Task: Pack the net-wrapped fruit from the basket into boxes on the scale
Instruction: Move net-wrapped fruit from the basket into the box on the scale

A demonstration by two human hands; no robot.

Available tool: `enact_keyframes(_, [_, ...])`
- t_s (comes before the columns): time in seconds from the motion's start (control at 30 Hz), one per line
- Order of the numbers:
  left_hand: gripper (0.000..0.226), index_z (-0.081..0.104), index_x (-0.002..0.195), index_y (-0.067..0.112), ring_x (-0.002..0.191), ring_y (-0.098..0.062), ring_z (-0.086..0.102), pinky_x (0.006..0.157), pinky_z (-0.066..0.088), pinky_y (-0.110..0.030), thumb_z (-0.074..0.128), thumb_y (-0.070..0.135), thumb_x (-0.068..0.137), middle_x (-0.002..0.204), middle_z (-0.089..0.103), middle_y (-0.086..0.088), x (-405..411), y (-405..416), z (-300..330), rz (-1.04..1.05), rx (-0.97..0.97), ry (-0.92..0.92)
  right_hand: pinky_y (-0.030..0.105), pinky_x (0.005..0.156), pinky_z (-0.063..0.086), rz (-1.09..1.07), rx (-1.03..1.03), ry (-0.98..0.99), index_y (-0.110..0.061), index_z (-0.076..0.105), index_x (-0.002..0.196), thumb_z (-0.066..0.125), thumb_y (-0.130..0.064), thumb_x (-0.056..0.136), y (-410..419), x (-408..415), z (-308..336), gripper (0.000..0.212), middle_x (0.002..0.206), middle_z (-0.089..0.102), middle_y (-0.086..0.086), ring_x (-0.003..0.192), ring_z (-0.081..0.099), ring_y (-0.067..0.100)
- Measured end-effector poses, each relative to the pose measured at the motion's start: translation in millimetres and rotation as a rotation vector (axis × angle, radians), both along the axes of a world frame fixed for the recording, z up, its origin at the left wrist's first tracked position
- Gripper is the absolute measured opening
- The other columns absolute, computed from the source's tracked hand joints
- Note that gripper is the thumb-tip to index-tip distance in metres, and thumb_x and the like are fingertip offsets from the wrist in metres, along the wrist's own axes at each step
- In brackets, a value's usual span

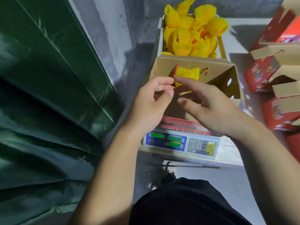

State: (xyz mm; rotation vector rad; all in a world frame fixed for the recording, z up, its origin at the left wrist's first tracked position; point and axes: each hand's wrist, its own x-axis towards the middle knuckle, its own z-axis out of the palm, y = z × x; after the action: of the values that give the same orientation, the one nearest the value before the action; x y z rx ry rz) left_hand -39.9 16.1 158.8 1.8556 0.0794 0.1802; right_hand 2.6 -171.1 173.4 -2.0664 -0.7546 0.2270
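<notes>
1. We see an open box (pixel 215 70) on the scale (pixel 181 143), one net-wrapped fruit (pixel 187 73) inside.
2. The basket (pixel 221 46) of fruit sits just behind the box.
3. Our left hand (pixel 152 99) pinches the box's rope handle (pixel 175 69); our right hand (pixel 209 104) hovers spread, holding nothing.

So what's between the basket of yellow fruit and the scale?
The head view shows the open cardboard box there, between basket and scale, holding one net-wrapped fruit.

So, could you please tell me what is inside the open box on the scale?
One fruit in yellow net lies against the far wall of the box. Both hands cover the near part, so anything lying there is hidden.
</notes>
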Motion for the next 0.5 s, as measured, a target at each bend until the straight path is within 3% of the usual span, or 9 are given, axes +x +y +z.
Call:
enact_keyframes(0.13, [0.028, 0.064, 0.114, 0.051, 0.1, -0.009, 0.071, 0.101, 0.054, -0.054, 0.062, 0.03, 0.095, 0.106, 0.075, 0.018, -30.3, 8.6, -1.7, 0.001, 0.022, -0.02, 0.035, 0.105, 0.052, 0.059, 0.017, -0.004, -0.02, 0.042, 0.158, 0.059, -0.009, 0.104, 5.4, -28.1, 4.1, 0.058, 0.131, 0.069, -0.005, 0.116, 0.067, 0.008])
enact_keyframes(0.3, [0.027, 0.062, 0.113, 0.053, 0.098, -0.007, 0.071, 0.1, 0.054, -0.052, 0.061, 0.034, 0.093, 0.103, 0.073, 0.017, -50.8, 17.6, 2.7, -0.012, 0.01, -0.011, 0.044, 0.107, 0.051, 0.093, 0.019, -0.026, -0.024, 0.036, 0.16, 0.06, -0.006, 0.103, 12.0, -48.4, 0.3, 0.065, 0.131, 0.068, -0.002, 0.115, 0.067, 0.014])
enact_keyframes(0.5, [0.026, 0.064, 0.115, 0.046, 0.098, -0.006, 0.071, 0.099, 0.055, -0.043, 0.062, 0.03, 0.095, 0.106, 0.074, 0.015, -44.1, 3.5, -6.2, 0.0, -0.1, 0.008, 0.041, 0.104, 0.053, 0.081, 0.068, -0.014, -0.029, 0.04, 0.158, 0.06, -0.005, 0.102, 0.9, -38.9, -5.8, 0.064, 0.127, 0.07, -0.007, 0.11, 0.069, 0.012])
